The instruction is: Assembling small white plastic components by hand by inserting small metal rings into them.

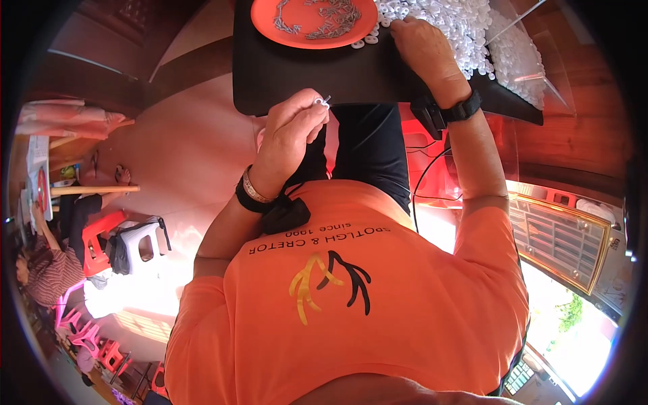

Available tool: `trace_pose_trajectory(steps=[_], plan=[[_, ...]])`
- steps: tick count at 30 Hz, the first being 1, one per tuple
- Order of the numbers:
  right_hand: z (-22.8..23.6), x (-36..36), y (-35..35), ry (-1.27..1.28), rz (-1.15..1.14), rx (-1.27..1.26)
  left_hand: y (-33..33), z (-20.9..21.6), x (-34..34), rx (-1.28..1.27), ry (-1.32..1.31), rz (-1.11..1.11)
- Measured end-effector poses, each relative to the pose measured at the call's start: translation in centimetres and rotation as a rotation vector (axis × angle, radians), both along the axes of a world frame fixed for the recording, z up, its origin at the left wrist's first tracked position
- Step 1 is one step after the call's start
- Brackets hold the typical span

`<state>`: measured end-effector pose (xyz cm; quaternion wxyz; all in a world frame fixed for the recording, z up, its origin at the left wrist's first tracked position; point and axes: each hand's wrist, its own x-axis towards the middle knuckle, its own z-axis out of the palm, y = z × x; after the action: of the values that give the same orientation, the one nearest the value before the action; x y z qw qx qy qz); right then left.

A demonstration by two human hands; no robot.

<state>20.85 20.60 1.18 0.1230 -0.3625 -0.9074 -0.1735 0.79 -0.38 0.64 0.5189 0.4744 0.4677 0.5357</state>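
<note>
My left hand (291,131) is raised just off the near edge of the black tabletop (317,77). Its thumb and fingers pinch a small white plastic clip (322,102) with a thin grey pin sticking out of it. My right hand (426,52) rests at the near left side of a big heap of white plastic clips (445,17), fingers curled down and drawn together among the loose pieces. Whatever lies under those fingertips is hidden. An orange-red plate (314,42) at the table's far side bears many short grey metal pins (334,23).
A clear plastic bag (516,61) of white pieces lies right of the heap. Below the table, a red stool (432,172) and a black cable stand by my legs. Off to the left, another person (54,273) sits near red and white stools (142,243).
</note>
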Motion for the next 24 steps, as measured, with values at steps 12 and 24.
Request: trace_pose_trajectory(steps=[12,24], plan=[[2.3,-1.0,-6.7,1.082,0.16,-1.195,-0.2,0.2,0.2,0.048,-0.039,0.005],[-1.5,-6.0,-13.9,1.404,0.271,-1.404,-0.1,-1.3,-0.1,0.105,-0.308,0.024]])
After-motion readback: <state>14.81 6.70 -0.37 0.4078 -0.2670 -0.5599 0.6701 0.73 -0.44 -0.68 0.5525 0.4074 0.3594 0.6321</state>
